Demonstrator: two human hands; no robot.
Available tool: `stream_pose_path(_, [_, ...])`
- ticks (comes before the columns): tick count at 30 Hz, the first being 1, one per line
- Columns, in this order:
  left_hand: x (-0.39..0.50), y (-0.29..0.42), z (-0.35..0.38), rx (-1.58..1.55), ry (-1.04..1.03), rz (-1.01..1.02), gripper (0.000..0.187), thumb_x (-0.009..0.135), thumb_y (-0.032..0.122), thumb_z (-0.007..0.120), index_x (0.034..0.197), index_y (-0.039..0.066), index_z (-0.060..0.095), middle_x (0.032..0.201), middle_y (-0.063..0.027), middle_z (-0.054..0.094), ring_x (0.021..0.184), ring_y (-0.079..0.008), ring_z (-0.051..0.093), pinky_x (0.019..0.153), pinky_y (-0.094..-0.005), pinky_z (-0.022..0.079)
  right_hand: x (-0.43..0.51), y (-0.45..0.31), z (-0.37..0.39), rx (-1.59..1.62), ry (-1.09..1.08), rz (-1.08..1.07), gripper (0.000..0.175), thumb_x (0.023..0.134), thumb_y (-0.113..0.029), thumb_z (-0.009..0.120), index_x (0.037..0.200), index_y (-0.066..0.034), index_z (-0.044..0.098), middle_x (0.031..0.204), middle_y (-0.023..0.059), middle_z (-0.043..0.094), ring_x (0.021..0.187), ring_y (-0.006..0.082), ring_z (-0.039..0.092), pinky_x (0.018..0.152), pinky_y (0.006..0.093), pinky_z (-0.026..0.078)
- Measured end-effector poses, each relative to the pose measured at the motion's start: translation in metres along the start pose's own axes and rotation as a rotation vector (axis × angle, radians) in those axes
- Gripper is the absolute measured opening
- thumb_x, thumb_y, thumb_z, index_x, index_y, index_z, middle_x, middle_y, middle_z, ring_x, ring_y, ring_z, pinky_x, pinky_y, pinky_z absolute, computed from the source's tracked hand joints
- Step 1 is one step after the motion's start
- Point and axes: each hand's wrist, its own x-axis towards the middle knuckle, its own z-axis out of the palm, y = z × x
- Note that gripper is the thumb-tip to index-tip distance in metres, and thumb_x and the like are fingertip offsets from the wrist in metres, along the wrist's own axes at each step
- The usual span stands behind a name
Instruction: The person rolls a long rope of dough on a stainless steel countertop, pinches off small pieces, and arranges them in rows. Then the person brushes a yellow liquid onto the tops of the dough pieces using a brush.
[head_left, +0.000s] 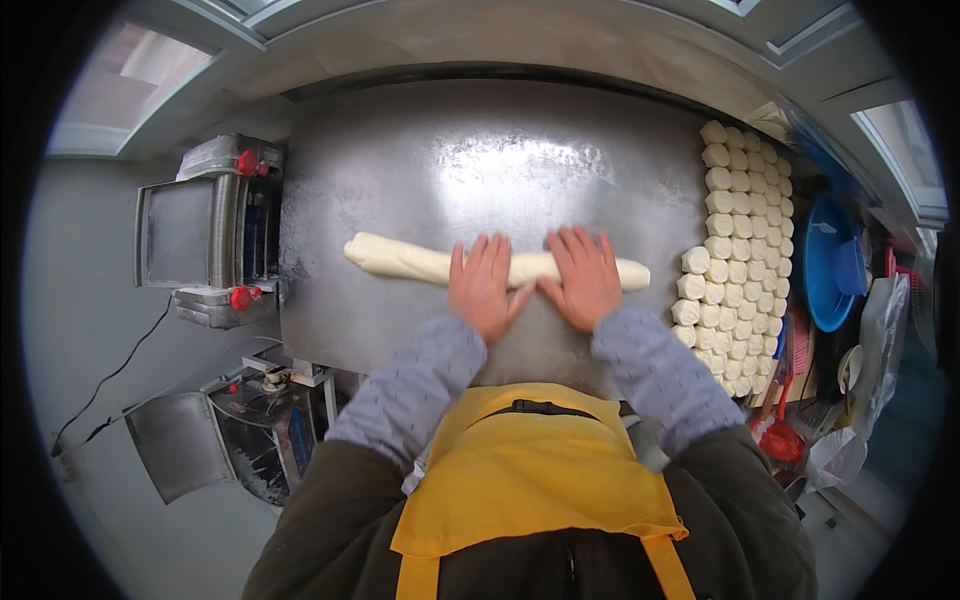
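Note:
A long roll of pale dough (397, 259) lies crosswise on a metal worktop (360, 172) in front of me. My left hand (481, 289) rests palm down on the roll near its middle, with the thumb stretched inward. To its right, my right hand (581, 279) presses flat on the same roll, close to the right end. Neither hand is wrapped around the dough; parts of the roll are hidden beneath both palms. Many cut dough pieces (739, 247) stand in tight rows along the right side of the worktop.
Left of the worktop is a roller machine (225, 225) with red knobs. Below it stands another machine (262, 427) with a metal panel. At right are a blue basin (817, 292), a blue plastic container (851, 266) and a red utensil (780, 439). A wall borders the far edge.

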Motion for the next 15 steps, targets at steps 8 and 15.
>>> stream_pose_path(8, [0.005, -0.033, 0.03, 0.134, -0.006, -0.228, 0.074, 0.105, 0.051, 0.059, 0.164, 0.009, 0.047, 0.173, -0.0142, 0.04, 0.163, -0.0388, 0.028, 0.13, -0.0676, 0.014, -0.02, 0.01, 0.019, -0.042, -0.053, 0.192, 0.079, 0.105, -0.055, 0.059, 0.167, -0.0084, 0.041, 0.172, 0.0147, 0.039, 0.164, 0.0355, 0.027, 0.132, 0.0641, 0.014])
stream_pose_path(15, [0.073, -0.106, 0.01, 0.196, 0.176, -0.205, 0.069, 0.107, 0.049, 0.057, 0.162, 0.008, 0.049, 0.172, -0.0154, 0.042, 0.162, -0.0396, 0.029, 0.132, -0.0659, 0.013, 0.071, 0.066, 0.014, -0.166, 0.081, 0.171, 0.08, 0.107, -0.057, 0.055, 0.167, -0.0086, 0.039, 0.174, 0.0147, 0.037, 0.164, 0.0366, 0.025, 0.132, 0.0655, 0.012])
